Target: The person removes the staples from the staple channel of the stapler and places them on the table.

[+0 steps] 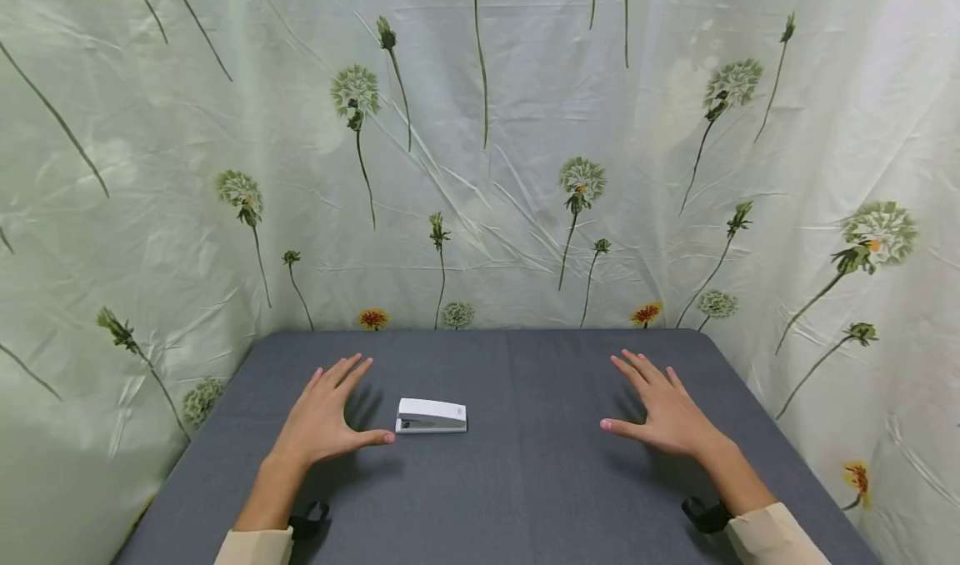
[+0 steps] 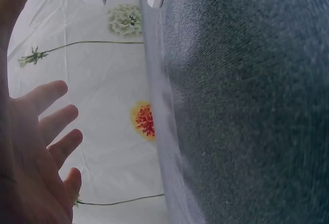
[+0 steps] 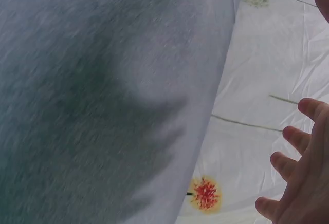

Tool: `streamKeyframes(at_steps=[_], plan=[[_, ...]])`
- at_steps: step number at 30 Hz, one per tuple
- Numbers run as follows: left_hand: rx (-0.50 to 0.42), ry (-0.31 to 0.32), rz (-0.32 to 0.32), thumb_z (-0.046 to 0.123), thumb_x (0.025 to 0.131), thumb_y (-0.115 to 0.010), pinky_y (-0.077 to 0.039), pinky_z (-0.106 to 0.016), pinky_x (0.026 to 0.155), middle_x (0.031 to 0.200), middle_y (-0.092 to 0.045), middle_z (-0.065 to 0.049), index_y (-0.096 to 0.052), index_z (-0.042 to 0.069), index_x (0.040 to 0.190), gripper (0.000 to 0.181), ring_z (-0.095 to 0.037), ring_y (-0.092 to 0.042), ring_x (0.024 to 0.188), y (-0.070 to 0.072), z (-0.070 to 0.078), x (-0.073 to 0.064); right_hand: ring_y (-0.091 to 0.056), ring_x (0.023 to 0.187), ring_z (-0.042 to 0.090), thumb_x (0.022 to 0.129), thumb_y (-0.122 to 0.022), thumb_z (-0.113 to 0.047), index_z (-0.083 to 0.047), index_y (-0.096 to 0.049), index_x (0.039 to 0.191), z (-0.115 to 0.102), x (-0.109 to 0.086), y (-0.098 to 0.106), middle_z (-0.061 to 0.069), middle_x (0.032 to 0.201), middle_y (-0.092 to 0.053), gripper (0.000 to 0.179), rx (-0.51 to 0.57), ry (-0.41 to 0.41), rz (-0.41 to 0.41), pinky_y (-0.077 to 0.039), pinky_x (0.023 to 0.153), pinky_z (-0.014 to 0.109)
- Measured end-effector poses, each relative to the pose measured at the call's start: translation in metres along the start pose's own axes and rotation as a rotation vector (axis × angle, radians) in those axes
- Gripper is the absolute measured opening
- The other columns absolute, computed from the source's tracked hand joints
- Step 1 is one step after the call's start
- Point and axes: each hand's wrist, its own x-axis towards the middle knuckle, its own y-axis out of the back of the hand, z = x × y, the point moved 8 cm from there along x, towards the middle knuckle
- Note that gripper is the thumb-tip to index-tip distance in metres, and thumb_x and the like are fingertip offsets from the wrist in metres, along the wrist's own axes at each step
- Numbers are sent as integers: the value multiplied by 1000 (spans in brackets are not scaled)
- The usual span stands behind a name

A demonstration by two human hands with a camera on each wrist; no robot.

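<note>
A white, plastic-looking desk stapler [image 1: 431,416] stands upright on the table [image 1: 487,507], left of centre, its mouth end towards the left hand [image 1: 324,419]. That hand and the right hand [image 1: 667,415], well off from the stapler, hold nothing, fingers spread apart. Handling it well would probably mean gripping across its long sides, thumb clear of the mouth. Dark grey cloth covers the table; a pale, dandelion-printed fabric curtain [image 1: 480,90] hangs behind and alongside.
</note>
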Motion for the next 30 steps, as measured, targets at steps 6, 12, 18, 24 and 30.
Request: streamKeyframes(at_steps=[6, 12, 18, 24, 30], plan=[[-10, 3, 3, 88, 60, -75, -24, -63, 120, 160, -44, -16, -44, 13, 157, 126, -42, -43, 145, -2, 2, 1, -23, 155, 44, 85, -69, -71, -25, -24, 165, -13, 11, -4, 13, 170, -24, 103, -8, 9, 2, -9, 118, 73], [-27, -14, 9, 87, 61, -76, -25, -62, 120, 158, -46, -15, -46, 14, 156, 123, -40, -44, 145, -6, 5, 5, -25, 155, 42, 85, -69, -71, -23, -26, 165, -28, 22, -6, 14, 169, -26, 102, -1, 33, 17, -10, 118, 72], [-68, -20, 8, 87, 60, -76, -24, -61, 120, 156, -49, -13, -47, 17, 155, 121, -38, -46, 143, -12, 7, 9, -27, 155, 40, 86, -68, -71, -23, -28, 164, -40, 33, -11, 12, 169, -28, 100, 17, 44, 20, -11, 119, 71], [-86, -7, -17, 88, 60, -76, -35, -64, 113, 154, -52, -12, -49, 20, 155, 120, -40, -49, 140, -19, 10, 12, -33, 153, 36, 85, -69, -71, -21, -31, 163, -58, 43, -17, 11, 168, -31, 100, 36, 64, 27, -14, 121, 68], [-108, -5, -12, 88, 59, -76, -42, -65, 104, 149, -56, -13, -53, 22, 152, 116, -41, -54, 135, -26, 14, 14, -36, 152, 32, 85, -69, -70, -20, -34, 162, -75, 51, -26, 10, 166, -34, 98, 76, 93, 36, -17, 122, 65]])
